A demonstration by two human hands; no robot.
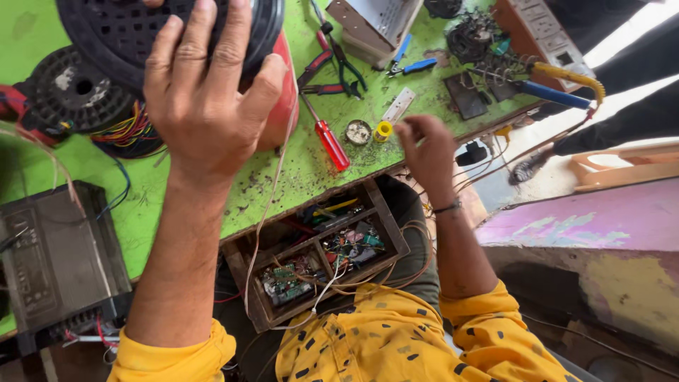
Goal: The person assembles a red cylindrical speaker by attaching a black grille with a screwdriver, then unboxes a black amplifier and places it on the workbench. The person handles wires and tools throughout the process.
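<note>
**Ana:** Spool [106,28] first, far left of the bench: big, black and perforated. The left hand [205,92] lies spread across its rim, fingers splayed, pressing rather than gripping.

**Ben:** And a thin wire [272,184] runs down from it toward the lap. Best to keep that palm firm, I'd say, so the reel can't spin free while the strand feeds.

**Ana:** Moving right, the right hand [424,152] hovers over the bench edge, fingertips pinched together. Whether it has the wire, I cannot tell.

**Ben:** Steady tension and no kinks would be my advice.

**Ana:** Surface now: green table [311,170], scuffed and littered, with a red screwdriver [329,141], pliers [332,67] and an open drawer [318,258] of circuit boards below.

**Ben:** At far right, a purple ledge [580,219], with bright daylight beyond it.
</note>
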